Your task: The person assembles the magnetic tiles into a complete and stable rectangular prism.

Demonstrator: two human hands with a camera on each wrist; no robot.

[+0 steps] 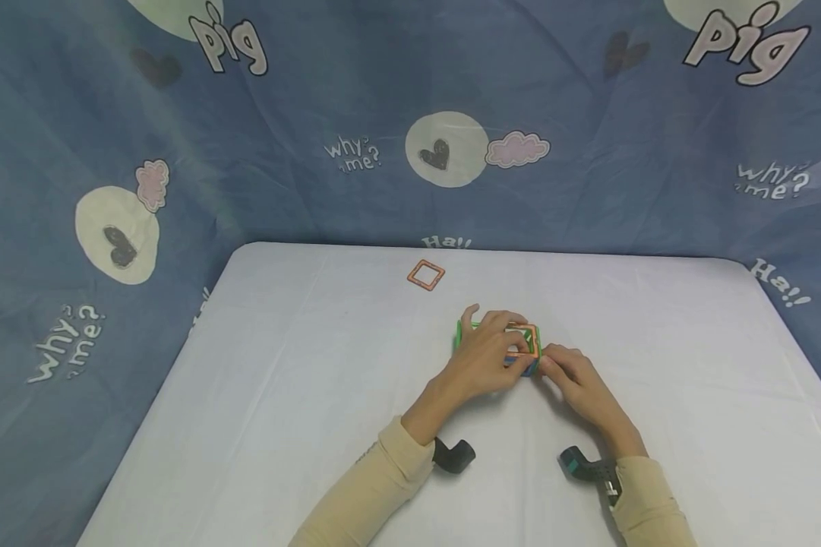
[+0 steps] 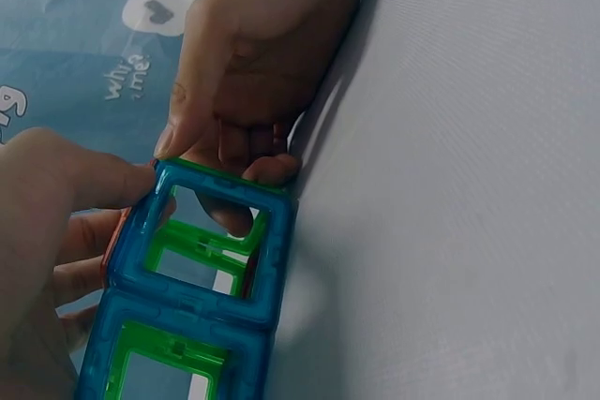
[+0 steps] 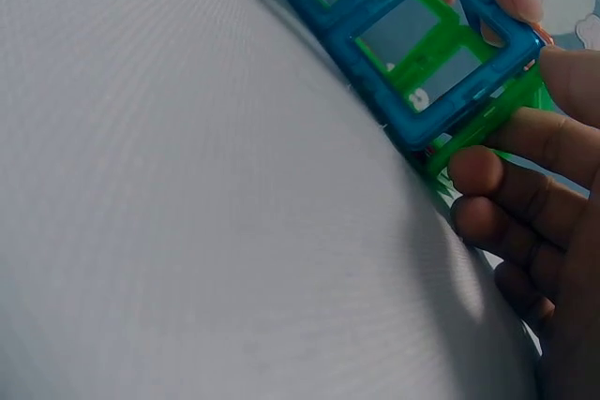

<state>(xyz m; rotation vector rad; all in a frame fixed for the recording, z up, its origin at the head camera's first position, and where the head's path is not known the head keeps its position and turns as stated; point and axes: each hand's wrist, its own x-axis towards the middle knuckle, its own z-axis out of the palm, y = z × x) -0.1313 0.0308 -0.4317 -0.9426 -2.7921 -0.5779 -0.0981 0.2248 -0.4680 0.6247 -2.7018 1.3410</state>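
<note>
A box-like build of magnetic tiles stands on the table between my hands, with blue square tiles [image 2: 270, 259] side by side along its near face. Green square tiles [image 3: 483, 128] form its back and ends, and an orange tile [image 1: 535, 340] lies on top. My left hand [image 1: 484, 357] reaches over the build and grips its top, thumb at the near upper edge and fingers spread across to the far side. At the right end, my right hand [image 1: 579, 384] pinches the green end tile near its upper corner, the other fingers curled beside it.
A loose orange square tile [image 1: 427, 275] lies flat near the table's far edge, beyond the build. The white cloth-covered table [image 1: 301, 380] ends at a blue printed curtain [image 1: 355, 91] behind and at the sides. Dark wrist-worn cameras [image 1: 455, 456] jut out below both hands.
</note>
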